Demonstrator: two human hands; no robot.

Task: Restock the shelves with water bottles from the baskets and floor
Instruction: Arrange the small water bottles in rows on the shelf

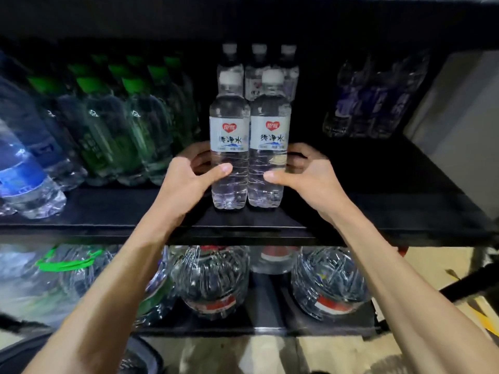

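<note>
The left hand [189,182] curls its fingers [198,152] round one clear plastic white-capped water bottle [229,136], the right hand [305,179] round its twin [270,136]. Both stand touching on the black shelf [378,211]. Pushed back carelessly, they could topple the matching bottles behind [259,74].

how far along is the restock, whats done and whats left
Done: three white-capped bottles stand at the back of the shelf. In hand: left hand grips the left front bottle, right hand grips the right front bottle, both upright. Left: bare shelf to their right; remaining stock is not in view.
</note>
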